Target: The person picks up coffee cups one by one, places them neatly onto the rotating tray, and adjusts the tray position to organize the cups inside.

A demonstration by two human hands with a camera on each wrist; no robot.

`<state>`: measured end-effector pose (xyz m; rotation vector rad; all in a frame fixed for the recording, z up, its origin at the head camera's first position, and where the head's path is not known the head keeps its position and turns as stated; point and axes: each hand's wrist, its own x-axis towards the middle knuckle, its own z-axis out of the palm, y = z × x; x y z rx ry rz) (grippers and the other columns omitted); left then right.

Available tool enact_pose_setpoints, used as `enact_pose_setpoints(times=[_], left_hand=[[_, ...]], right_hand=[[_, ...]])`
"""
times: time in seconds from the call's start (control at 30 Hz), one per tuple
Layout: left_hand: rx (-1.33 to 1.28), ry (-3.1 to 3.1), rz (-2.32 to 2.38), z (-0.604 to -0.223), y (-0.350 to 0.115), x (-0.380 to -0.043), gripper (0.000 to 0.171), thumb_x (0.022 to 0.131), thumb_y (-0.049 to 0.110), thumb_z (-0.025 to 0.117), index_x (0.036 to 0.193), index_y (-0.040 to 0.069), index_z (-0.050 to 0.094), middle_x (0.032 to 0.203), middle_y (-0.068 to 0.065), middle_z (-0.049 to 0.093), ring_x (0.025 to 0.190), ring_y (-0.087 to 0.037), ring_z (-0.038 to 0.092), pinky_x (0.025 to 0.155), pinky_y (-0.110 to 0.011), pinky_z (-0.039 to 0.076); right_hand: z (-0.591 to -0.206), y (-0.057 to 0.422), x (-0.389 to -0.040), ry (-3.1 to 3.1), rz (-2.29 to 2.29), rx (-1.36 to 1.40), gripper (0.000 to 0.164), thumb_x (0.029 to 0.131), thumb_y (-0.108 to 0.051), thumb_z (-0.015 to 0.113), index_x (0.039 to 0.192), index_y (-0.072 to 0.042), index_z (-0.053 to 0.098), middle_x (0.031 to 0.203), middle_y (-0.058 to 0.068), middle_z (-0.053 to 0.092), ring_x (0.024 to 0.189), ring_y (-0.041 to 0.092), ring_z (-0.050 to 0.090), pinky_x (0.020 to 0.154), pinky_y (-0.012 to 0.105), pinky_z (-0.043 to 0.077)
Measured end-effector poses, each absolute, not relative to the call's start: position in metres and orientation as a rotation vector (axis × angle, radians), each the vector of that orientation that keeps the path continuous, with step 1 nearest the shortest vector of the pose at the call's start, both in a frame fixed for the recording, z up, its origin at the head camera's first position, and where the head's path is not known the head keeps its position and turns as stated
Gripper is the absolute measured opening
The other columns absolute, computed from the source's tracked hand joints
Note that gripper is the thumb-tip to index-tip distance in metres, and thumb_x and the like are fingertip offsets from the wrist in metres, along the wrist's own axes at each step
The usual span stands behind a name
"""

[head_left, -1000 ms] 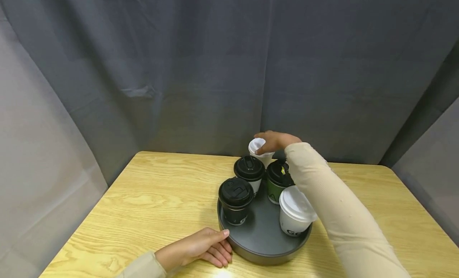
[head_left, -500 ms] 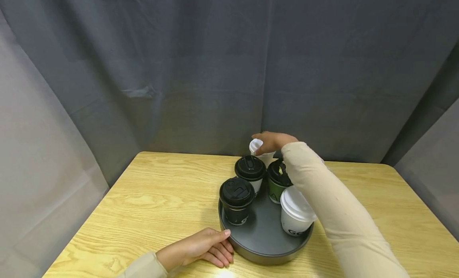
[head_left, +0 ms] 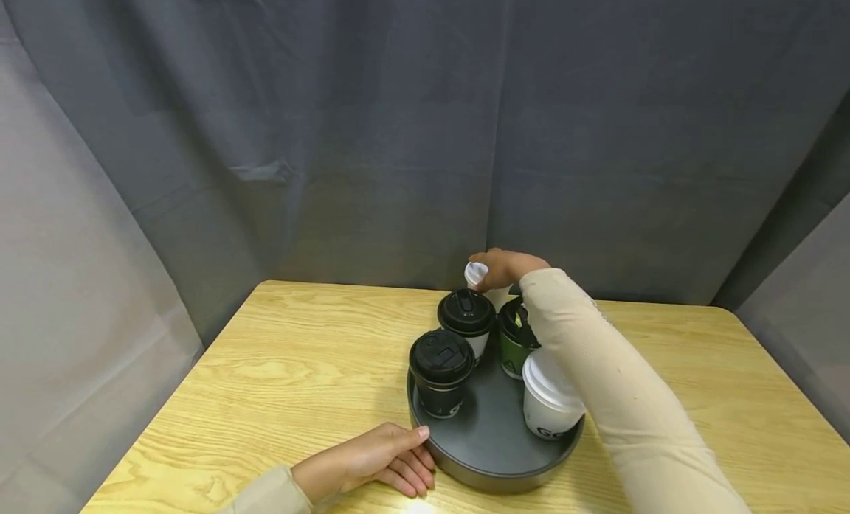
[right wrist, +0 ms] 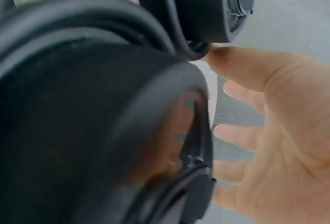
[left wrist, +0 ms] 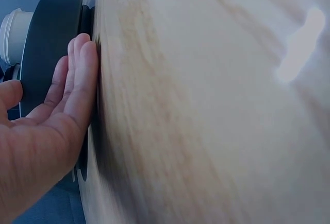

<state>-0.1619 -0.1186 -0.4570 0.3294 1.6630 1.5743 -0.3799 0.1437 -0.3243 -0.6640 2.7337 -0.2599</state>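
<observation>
A round dark grey tray (head_left: 491, 455) carries several takeaway cups. My left hand (head_left: 378, 459) rests at its near left side, thumb on the rim and fairly straight fingers along the outer wall (left wrist: 44, 54). At the far end, my right hand (head_left: 505, 269) holds a white paper cup (head_left: 473, 275), with its thumb and fingers around the sides. In the right wrist view, black lids cover most of that white cup (right wrist: 209, 82) and some fingertips of the right hand (right wrist: 273, 131). Whether this cup stands on the tray is hidden.
On the tray are a black cup (head_left: 441, 374), a white cup with a black lid (head_left: 467, 315), a green cup (head_left: 514, 355) and a white-lidded cup (head_left: 551, 403), partly behind the right sleeve (head_left: 617, 381). The wooden table (head_left: 285, 366) ends at a grey curtain (head_left: 372, 153).
My right hand has shifted slightly left and down over the white paper cup, covering more of its opening. The left hand stays at the tray's side; the view drifts slightly.
</observation>
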Motion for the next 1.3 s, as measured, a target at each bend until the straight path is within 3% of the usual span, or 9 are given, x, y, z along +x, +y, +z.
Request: enact_pose_setpoints(times=[0.1, 0.4, 0.63, 0.73, 0.93, 1.3], left_hand=[[0.328, 1.658, 1.575, -0.458, -0.119, -0.162, 0.059, 0.1, 0.048, 0.043, 0.104, -0.008, 0.062, 0.089, -0.011, 0.071, 0.07, -0.011, 0.068, 0.067, -0.026, 0.059], [0.34, 1.633, 1.586, -0.46, -0.119, -0.163, 0.06, 0.1, 0.048, 0.043, 0.105, -0.009, 0.062, 0.09, -0.012, 0.071, 0.071, -0.011, 0.068, 0.067, -0.025, 0.059], [0.34, 1.656, 1.581, -0.46, -0.117, -0.162, 0.06, 0.1, 0.048, 0.043, 0.104, -0.009, 0.062, 0.091, -0.015, 0.071, 0.071, -0.011, 0.068, 0.069, -0.028, 0.059], [0.337, 1.656, 1.58, -0.46, -0.116, -0.162, 0.06, 0.1, 0.048, 0.043, 0.104, -0.009, 0.062, 0.091, -0.014, 0.071, 0.07, -0.011, 0.068, 0.069, -0.028, 0.059], [0.341, 1.654, 1.58, -0.46, -0.114, -0.162, 0.059, 0.1, 0.048, 0.043, 0.103, -0.008, 0.062, 0.09, -0.014, 0.071, 0.07, -0.011, 0.068, 0.069, -0.027, 0.059], [0.332, 1.647, 1.576, -0.463, -0.111, -0.164, 0.059, 0.1, 0.048, 0.042, 0.103, -0.008, 0.062, 0.089, -0.012, 0.071, 0.068, -0.011, 0.067, 0.066, -0.025, 0.059]], right_hand=[[-0.316, 0.137, -0.366, 2.716, -0.27, -0.611, 0.067, 0.088, -0.023, 0.064, 0.146, -0.005, 0.036, 0.139, 0.027, 0.039, 0.118, 0.037, 0.043, 0.094, 0.048, 0.044], [-0.322, 0.137, -0.361, 2.769, -0.334, -0.51, 0.068, 0.088, -0.016, 0.065, 0.148, -0.007, 0.033, 0.141, 0.028, 0.033, 0.118, 0.039, 0.044, 0.096, 0.049, 0.043], [-0.324, 0.139, -0.363, 2.752, -0.373, -0.432, 0.076, 0.089, -0.023, 0.063, 0.152, -0.01, 0.022, 0.153, 0.03, 0.011, 0.135, 0.049, 0.027, 0.104, 0.059, 0.034], [-0.324, 0.139, -0.364, 2.761, -0.358, -0.438, 0.076, 0.089, -0.023, 0.063, 0.152, -0.009, 0.023, 0.152, 0.031, 0.013, 0.135, 0.051, 0.026, 0.105, 0.059, 0.034], [-0.327, 0.14, -0.364, 2.801, -0.325, -0.446, 0.072, 0.087, -0.02, 0.065, 0.149, -0.008, 0.03, 0.144, 0.033, 0.027, 0.122, 0.049, 0.04, 0.098, 0.055, 0.04], [-0.334, 0.142, -0.363, 2.869, -0.351, -0.364, 0.077, 0.081, -0.011, 0.069, 0.149, -0.01, 0.032, 0.142, 0.032, 0.031, 0.122, 0.048, 0.038, 0.096, 0.056, 0.041]])
